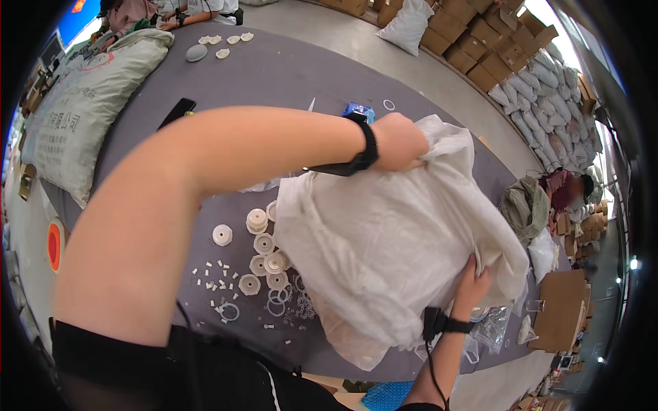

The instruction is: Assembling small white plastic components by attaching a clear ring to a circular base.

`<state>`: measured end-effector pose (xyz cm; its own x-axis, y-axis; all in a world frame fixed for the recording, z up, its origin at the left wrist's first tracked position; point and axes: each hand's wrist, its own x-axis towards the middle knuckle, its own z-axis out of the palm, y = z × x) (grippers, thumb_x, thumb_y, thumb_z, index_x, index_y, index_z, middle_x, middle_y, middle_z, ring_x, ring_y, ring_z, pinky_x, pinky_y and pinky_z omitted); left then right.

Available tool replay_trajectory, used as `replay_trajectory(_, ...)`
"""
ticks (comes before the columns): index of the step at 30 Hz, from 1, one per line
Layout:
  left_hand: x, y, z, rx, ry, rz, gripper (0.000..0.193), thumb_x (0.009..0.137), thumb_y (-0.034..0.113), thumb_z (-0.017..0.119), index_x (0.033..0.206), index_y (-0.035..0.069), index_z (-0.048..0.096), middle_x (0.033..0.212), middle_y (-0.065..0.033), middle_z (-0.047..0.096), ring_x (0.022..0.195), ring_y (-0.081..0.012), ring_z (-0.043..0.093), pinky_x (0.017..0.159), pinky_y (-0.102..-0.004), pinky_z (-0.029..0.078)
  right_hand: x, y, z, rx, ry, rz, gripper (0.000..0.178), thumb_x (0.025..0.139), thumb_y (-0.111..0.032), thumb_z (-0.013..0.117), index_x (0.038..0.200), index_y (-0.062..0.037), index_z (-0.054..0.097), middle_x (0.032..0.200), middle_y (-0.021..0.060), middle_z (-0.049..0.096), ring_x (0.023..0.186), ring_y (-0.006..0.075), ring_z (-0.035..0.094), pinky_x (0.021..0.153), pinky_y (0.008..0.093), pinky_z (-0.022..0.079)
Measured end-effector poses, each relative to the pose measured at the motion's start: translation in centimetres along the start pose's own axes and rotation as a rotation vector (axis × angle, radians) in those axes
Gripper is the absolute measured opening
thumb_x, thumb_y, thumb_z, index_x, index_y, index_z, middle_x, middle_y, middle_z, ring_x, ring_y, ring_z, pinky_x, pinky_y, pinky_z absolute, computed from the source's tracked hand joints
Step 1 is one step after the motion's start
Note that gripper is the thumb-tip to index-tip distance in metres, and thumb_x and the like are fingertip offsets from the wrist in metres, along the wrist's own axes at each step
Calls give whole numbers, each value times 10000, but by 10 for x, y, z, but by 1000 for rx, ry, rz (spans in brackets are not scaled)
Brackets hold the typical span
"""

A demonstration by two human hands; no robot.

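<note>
A large, crumpled white sack [384, 226] hangs over the right half of the grey table. My left arm reaches across, and my left hand [401, 142] is closed in a fist on the sack's far edge. On the near right side, my right hand [471, 286] grips a fold of the same sack. Left of the sack lie round white plastic parts [264, 243], some stacked. Closer to me are small white pegs [218, 282], clear rings [276, 301] and many tiny rings [299, 305]. Whatever is under or inside the sack is hidden.
A big full sack [89, 109] leans at the table's left. A dark phone [177, 113] and a blue packet [358, 111] lie beyond my left arm. Clear plastic bags [493, 329] are at the right. Cardboard boxes [473, 38] are stacked behind. Other people sit at the far left.
</note>
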<state>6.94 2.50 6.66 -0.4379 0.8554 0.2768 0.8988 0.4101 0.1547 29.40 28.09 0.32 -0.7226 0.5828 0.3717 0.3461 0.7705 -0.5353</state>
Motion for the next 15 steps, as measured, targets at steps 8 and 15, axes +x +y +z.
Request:
replay_trajectory(8,27,-23,47,-180,-17,-377,323,839,317,531,858,18,650,856,-181,649,835,-344,627,735,-425,495,-100,-49,-22,205,60,-260,217,702,-35,672,884,-18,555,939,129,576,855,239,547,751,330,421)
replay_trajectory(15,32,-29,43,-442,-60,-302,377,801,320,595,981,-10,620,984,-193,632,939,-314,605,804,-381,479,-170,-66,39,-138,-501,-431,728,669,-430,731,1178,37,500,1123,188,541,1062,358,503,927,458,387)
